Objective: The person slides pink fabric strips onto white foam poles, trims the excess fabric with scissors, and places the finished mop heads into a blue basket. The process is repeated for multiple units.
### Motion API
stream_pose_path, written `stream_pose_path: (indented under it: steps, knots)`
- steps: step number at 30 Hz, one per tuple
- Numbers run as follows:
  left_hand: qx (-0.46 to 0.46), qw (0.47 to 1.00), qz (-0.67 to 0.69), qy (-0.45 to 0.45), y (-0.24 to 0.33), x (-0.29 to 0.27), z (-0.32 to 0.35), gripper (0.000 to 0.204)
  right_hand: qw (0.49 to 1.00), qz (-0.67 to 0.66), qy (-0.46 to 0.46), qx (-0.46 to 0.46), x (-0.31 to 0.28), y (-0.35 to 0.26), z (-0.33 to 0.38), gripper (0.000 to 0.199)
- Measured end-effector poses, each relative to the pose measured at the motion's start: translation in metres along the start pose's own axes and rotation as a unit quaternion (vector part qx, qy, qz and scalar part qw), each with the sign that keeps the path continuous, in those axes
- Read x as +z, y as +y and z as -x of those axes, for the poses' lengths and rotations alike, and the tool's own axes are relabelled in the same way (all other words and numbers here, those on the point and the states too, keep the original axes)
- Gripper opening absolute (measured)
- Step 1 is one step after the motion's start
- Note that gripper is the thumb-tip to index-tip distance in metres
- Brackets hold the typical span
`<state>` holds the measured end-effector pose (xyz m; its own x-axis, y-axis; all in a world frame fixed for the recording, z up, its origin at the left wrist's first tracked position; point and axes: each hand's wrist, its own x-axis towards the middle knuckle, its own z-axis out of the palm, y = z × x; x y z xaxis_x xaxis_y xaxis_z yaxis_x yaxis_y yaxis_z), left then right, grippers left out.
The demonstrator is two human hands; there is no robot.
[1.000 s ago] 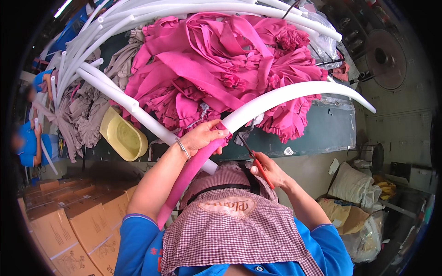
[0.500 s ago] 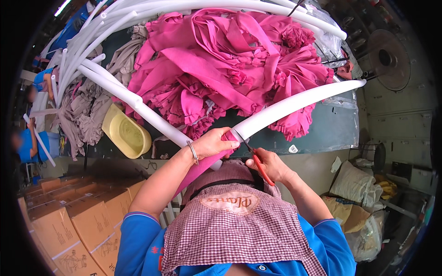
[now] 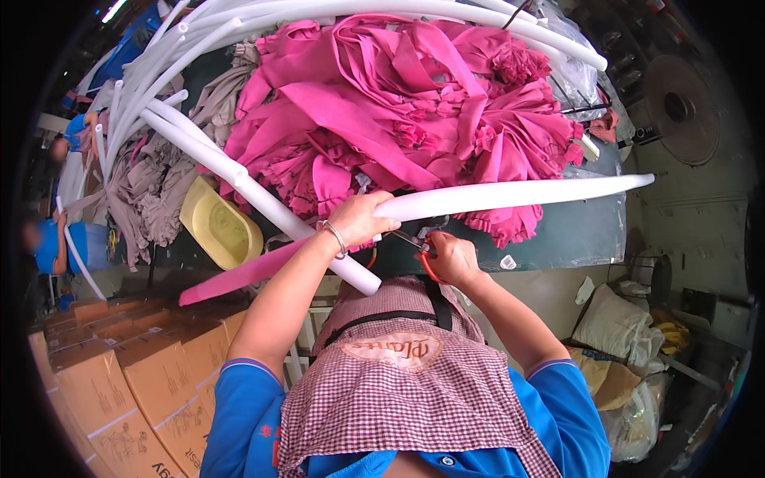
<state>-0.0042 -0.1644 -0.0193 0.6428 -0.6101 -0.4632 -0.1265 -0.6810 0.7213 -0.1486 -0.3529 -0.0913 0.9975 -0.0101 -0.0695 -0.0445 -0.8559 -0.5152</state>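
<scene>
My left hand (image 3: 358, 220) is closed round a long white foam tube (image 3: 510, 197), which runs right to a tapering tip above the table's front edge. On the other side of this hand a pink fabric sleeve (image 3: 247, 273) covers the length slanting down-left behind my forearm. My right hand (image 3: 451, 259) grips red-handled scissors (image 3: 430, 267); their blades point left, just below the tube near my left fingers. Whether the blades touch anything is too small to tell. A second white foam tube (image 3: 279, 213) crosses under my left wrist, its cut end above my apron.
Pink fabric (image 3: 358, 103) is heaped on the dark green table (image 3: 566, 231), with greyish fabric (image 3: 147, 203) and a yellow tub (image 3: 209, 215) to its left. Several white tubes (image 3: 319, 11) arch behind. Cardboard boxes (image 3: 100, 398), bags (image 3: 617, 323) and a fan (image 3: 677, 107) stand around.
The held tube has swung nearly level, its white tip lower and its pink end out to the left. My left hand moved up-left; my right hand and scissors shifted up and left.
</scene>
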Motion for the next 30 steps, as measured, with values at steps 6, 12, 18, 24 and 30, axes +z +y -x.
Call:
stream_pose_path:
  steps: [6,12,18,24,30]
  knots:
    - [-0.050,0.996,-0.055,0.057,0.012,-0.040,0.016,0.035,0.997,0.030,-0.039,0.062,0.028,0.049,-0.015,0.043]
    - [-0.003,0.992,-0.102,0.074,-0.011,-0.004,0.033,0.038,0.954,-0.035,0.145,-0.259,-0.080,-0.078,-0.009,0.045]
    - [0.108,0.991,0.073,-0.044,0.012,-0.012,0.074,0.045,0.954,-0.036,-0.134,-0.265,-0.102,-0.105,-0.049,0.042]
    - [0.074,0.883,0.448,-0.119,0.005,-0.068,0.161,0.029,0.684,-0.367,-0.618,0.126,-0.149,-0.119,-0.096,0.050]
    - [0.067,0.787,0.574,0.217,-0.021,-0.109,0.175,0.033,0.184,-0.739,-0.619,0.189,-0.058,-0.109,-0.081,0.078]
